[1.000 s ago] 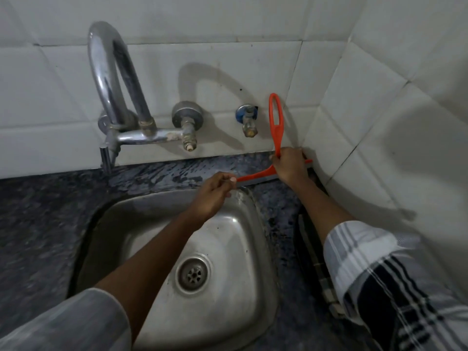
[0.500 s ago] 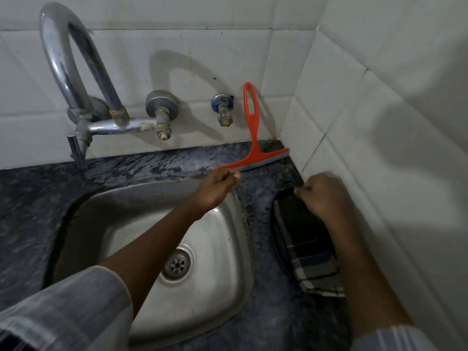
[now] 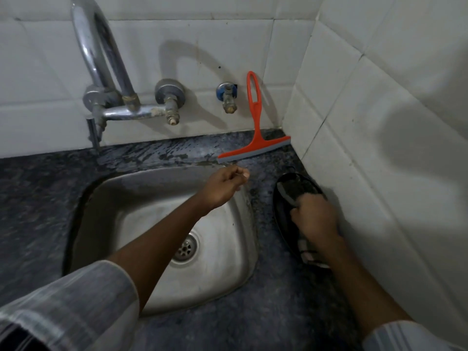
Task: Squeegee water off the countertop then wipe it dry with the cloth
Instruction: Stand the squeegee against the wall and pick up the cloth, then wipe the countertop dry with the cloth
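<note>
A steel sink [image 3: 235, 259] with a round drain [image 3: 185, 247] sits near left. A curved chrome faucet [image 3: 101, 59] and small blue-collared valve [image 3: 228, 97] project from the far white-tiled wall [image 3: 177, 39].

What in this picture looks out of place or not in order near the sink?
Little stands out. Water streaks remain on the dark countertop behind the sink, so it is not dry. The orange squeegee leans against the wall tiles, handle up. The right hand closes on the dark cloth.
</note>
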